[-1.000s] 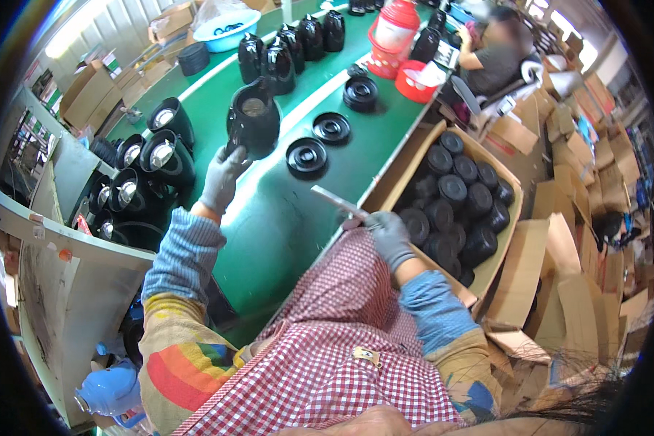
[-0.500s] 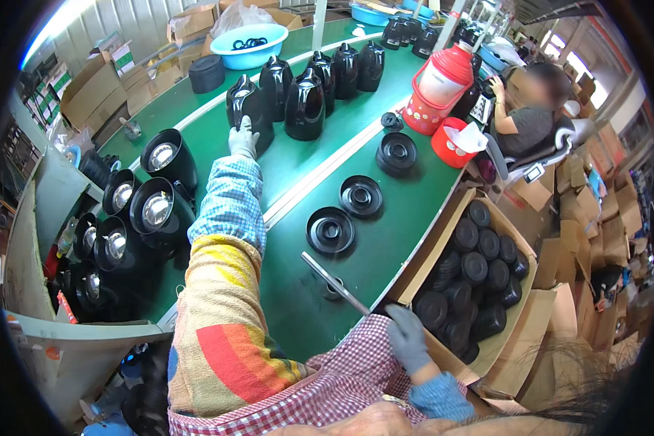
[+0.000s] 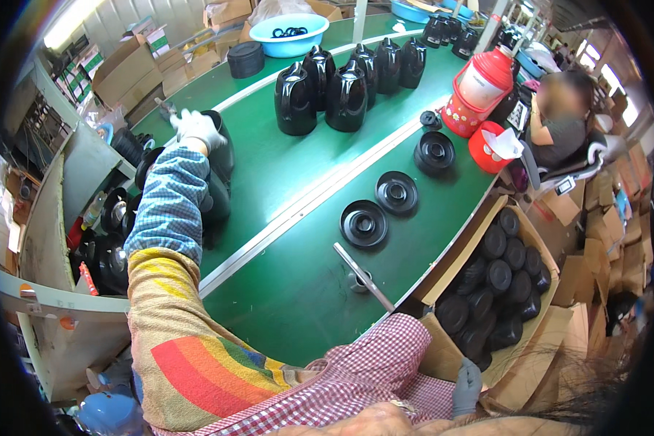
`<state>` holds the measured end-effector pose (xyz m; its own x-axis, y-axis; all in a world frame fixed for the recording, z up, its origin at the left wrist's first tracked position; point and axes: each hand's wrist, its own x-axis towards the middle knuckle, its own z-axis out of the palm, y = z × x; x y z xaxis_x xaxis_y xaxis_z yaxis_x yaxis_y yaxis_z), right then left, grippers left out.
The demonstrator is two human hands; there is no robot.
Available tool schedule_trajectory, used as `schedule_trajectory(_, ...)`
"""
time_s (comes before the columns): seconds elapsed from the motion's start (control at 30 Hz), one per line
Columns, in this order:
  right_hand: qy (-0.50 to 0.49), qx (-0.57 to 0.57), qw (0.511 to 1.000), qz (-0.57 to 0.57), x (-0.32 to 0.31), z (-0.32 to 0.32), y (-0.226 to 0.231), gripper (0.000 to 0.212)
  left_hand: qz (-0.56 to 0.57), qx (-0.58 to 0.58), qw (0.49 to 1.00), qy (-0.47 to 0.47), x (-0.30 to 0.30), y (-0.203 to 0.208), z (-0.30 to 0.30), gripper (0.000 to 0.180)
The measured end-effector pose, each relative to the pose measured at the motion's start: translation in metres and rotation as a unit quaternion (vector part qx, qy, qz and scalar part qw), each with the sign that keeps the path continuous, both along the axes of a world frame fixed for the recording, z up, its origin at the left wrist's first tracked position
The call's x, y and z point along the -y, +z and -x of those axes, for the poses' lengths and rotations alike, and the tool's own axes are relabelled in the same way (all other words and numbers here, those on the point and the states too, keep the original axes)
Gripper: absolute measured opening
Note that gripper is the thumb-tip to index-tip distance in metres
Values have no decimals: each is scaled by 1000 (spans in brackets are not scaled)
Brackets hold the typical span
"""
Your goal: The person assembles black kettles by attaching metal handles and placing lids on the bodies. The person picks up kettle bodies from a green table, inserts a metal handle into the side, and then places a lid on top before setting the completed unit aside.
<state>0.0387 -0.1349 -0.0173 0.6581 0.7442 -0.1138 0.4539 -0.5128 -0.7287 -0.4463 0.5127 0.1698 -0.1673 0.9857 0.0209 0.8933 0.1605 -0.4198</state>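
My left hand (image 3: 198, 129), in a pale glove, is at the far left of the green table with its fingers spread. It is over a group of black jug bodies (image 3: 221, 156); whether it touches one I cannot tell. To its right, several glossy black jugs (image 3: 296, 102) stand upright. My right hand (image 3: 467, 387), in a grey glove, is low at the lower right, fingers curled together with nothing visible in them. It is beside a cardboard box (image 3: 443, 349) of round black parts (image 3: 499, 276). A metal rod (image 3: 363, 276) sticks out over the table edge near my apron.
Round black lids (image 3: 364, 224) lie on the near strip of the table, past a pale dividing rail (image 3: 298, 211). Beyond them stand a red flask (image 3: 479, 91) and a red tub (image 3: 490, 149). A blue basin (image 3: 289, 40) holds black rings. A person (image 3: 563, 123) sits at the right.
My left hand has left the nearest upright jug and moved left to the jug bodies. My right hand has drawn back lower, farther from the rod. The view has shifted.
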Motion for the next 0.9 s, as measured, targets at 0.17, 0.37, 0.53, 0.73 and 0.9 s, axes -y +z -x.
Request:
schedule_trajectory(0.17, -17, 24, 999, -14, 21, 24, 12, 28, -25, 90, 993, -77, -25, -50, 5, 40)
schedule_trajectory(0.37, -27, 51, 997, -58, 40, 29, 51, 27, -221, 147, 883, -387, 73, 33, -36, 39)
schedule_trajectory(0.53, 19, 50, 982, -181, 28, 61, 95, 27, -240, 199, 713, -628, 205, 83, -110, 20)
schedule_trajectory(0.73, 138, 191, 928, -289, 11, 58, 194, 32, -69, 279, 577, -765, 366, 57, -192, 16)
schedule_trajectory(0.9, 235, 162, 935, -212, 23, 52, 209, 35, 176, 234, 469, -833, 479, -10, -233, 17)
